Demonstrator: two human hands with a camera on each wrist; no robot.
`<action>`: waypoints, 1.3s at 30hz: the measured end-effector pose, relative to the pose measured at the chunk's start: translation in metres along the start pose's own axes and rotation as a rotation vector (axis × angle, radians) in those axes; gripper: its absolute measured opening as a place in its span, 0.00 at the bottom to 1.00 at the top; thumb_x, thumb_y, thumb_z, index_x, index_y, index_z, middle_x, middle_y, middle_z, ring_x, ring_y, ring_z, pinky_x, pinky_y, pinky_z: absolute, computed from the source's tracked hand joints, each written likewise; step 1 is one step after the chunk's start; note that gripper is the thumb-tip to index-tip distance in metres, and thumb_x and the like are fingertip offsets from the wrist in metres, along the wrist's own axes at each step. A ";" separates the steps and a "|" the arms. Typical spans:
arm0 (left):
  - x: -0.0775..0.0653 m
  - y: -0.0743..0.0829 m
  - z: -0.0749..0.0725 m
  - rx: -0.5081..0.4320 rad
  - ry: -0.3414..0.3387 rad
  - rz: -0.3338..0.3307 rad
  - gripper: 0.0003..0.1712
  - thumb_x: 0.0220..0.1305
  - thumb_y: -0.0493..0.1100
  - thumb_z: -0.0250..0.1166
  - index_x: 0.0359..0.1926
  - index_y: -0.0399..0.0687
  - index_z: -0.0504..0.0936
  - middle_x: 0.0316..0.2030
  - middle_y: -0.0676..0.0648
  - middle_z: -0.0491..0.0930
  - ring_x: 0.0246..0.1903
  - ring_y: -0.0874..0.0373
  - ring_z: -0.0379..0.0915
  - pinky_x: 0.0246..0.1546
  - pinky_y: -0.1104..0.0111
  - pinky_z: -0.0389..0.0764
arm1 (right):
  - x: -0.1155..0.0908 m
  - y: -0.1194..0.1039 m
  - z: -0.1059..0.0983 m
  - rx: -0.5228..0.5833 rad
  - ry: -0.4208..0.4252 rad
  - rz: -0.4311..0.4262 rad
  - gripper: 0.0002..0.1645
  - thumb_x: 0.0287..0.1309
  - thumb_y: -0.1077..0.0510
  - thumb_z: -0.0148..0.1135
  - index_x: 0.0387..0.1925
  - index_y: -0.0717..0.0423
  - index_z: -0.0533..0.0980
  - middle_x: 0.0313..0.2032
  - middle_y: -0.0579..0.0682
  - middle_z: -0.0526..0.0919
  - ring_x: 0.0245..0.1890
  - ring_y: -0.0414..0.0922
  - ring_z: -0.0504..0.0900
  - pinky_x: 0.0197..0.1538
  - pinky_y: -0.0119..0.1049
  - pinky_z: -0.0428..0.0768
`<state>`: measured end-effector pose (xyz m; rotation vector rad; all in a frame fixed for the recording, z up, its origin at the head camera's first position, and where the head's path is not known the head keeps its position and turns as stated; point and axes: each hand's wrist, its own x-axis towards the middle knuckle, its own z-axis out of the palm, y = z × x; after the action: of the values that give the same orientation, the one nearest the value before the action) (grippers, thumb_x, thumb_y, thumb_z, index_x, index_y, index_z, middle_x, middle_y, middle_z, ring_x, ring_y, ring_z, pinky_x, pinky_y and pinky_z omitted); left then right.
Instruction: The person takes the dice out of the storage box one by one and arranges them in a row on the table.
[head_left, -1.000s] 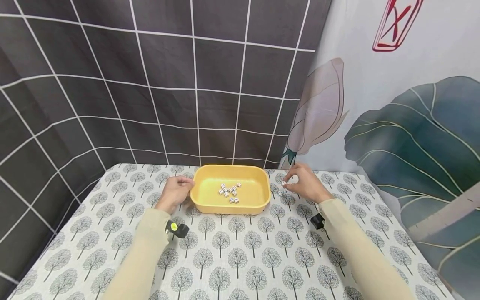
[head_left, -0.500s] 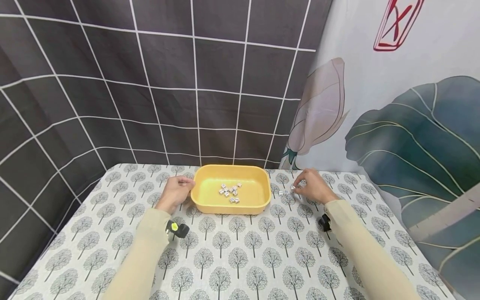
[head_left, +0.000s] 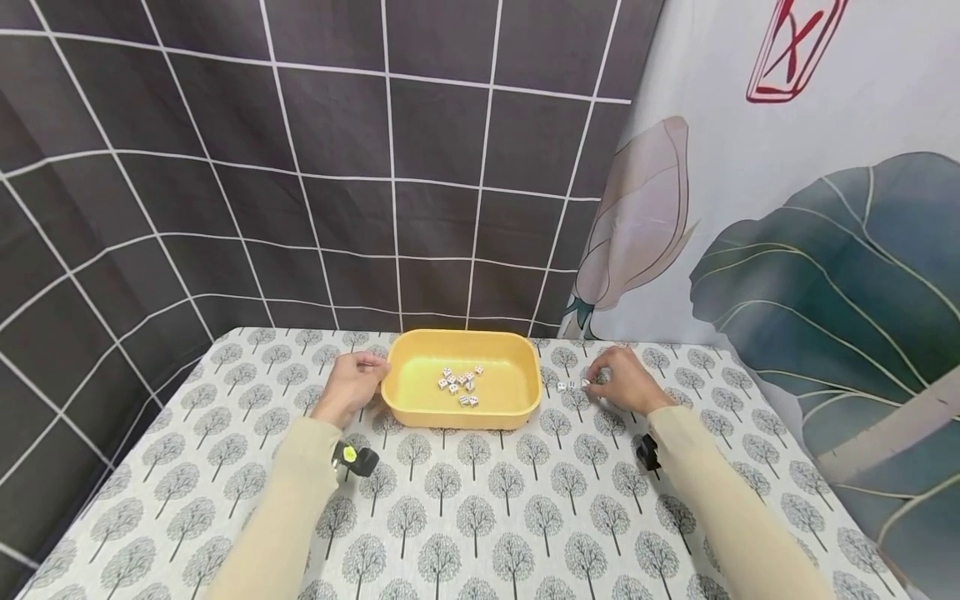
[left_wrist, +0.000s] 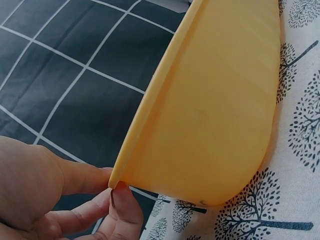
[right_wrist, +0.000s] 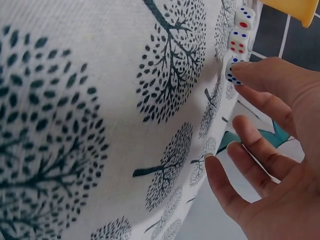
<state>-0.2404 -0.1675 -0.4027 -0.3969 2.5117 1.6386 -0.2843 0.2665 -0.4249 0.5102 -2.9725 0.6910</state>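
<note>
Dark gridded cloth (head_left: pixel 330 125) and a flower-printed drape (head_left: pixel 810 283) behind a tree-print tablecloth (head_left: pixel 487 483) show a screened-off corner, room type unclear.

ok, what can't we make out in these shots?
Pips on the dice in the tray: too small to read, head view.
Part of the end die: right wrist view, covered by the thumb of the right hand.
Tray's inside: left wrist view, hidden by its outer wall.
Most of the tray: right wrist view, cut off by the top edge.
</note>
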 end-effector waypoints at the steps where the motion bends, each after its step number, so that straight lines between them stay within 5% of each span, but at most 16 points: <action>1: 0.000 0.000 0.000 0.001 0.000 0.001 0.17 0.74 0.42 0.59 0.58 0.37 0.77 0.47 0.39 0.80 0.41 0.53 0.80 0.42 0.70 0.79 | 0.000 -0.001 0.000 0.004 -0.005 0.007 0.05 0.50 0.62 0.77 0.30 0.56 0.86 0.43 0.59 0.86 0.54 0.63 0.78 0.68 0.67 0.68; 31: 0.002 -0.002 0.001 -0.015 -0.004 -0.001 0.17 0.74 0.41 0.59 0.58 0.37 0.78 0.48 0.38 0.80 0.36 0.58 0.79 0.47 0.65 0.83 | 0.007 -0.012 0.008 0.004 -0.059 0.006 0.08 0.49 0.64 0.76 0.34 0.58 0.86 0.41 0.57 0.85 0.50 0.57 0.79 0.64 0.62 0.74; 39: 0.002 -0.001 0.000 -0.001 0.000 0.004 0.17 0.74 0.42 0.59 0.58 0.37 0.78 0.49 0.38 0.80 0.38 0.56 0.79 0.47 0.64 0.82 | 0.007 -0.019 -0.003 0.020 -0.082 0.039 0.15 0.51 0.62 0.76 0.43 0.58 0.85 0.52 0.60 0.82 0.59 0.62 0.74 0.68 0.65 0.71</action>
<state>-0.2417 -0.1682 -0.4044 -0.3921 2.5132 1.6415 -0.2846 0.2494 -0.4128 0.4949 -3.0619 0.7214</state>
